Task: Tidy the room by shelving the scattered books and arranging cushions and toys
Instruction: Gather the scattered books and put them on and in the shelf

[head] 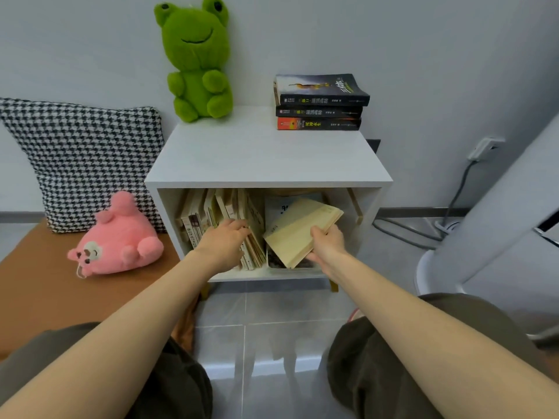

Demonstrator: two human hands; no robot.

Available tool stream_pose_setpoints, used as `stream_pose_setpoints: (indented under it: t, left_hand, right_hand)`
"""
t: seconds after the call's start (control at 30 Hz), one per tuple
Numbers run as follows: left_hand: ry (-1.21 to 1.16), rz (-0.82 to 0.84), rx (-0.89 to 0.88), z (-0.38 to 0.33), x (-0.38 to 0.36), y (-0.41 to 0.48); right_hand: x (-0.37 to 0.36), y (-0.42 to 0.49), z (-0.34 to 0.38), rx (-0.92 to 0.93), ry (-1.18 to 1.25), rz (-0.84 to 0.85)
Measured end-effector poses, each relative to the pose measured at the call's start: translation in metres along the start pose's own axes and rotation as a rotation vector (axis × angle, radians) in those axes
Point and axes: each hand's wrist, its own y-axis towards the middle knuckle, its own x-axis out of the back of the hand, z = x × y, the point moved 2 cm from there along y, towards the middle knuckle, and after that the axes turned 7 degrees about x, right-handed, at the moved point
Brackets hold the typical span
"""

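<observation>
Left hand [225,241] lies with fingers out against the leaning row of books [211,219], pressing them back. Right hand [328,241] grips the cream book [302,229] by its near corner, tilted at the mouth of the white cabinet [266,155]. I'd push the row upright first, then turn the book spine-out and slide it into the gap beside them without catching its neighbours. Three stacked books [319,101] sit on top, near the green frog [196,62].

Two toys [196,62] [118,237], one cushion [81,158], three stacked books [320,104]
</observation>
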Motion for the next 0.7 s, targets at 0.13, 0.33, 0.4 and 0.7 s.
stream_pose_setpoints:
  t: [0.13,0.33,0.4,0.7]
  left_hand:
    - [0.15,-0.088,-0.023,0.004,-0.009,0.013]
    - [0.285,-0.123,-0.035,0.017,-0.022,0.031]
    - [0.319,-0.136,-0.042,0.025,-0.028,0.037]
    - [0.329,-0.191,-0.061,0.04,-0.043,0.052]
  right_hand:
    - [-0.015,0.015,-0.014,0.064,-0.038,0.029]
    - [-0.033,0.034,-0.033,0.167,-0.323,0.113]
    - [-0.038,0.041,-0.037,0.182,-0.438,0.142]
    - [-0.054,0.062,-0.02,0.253,-0.809,0.264]
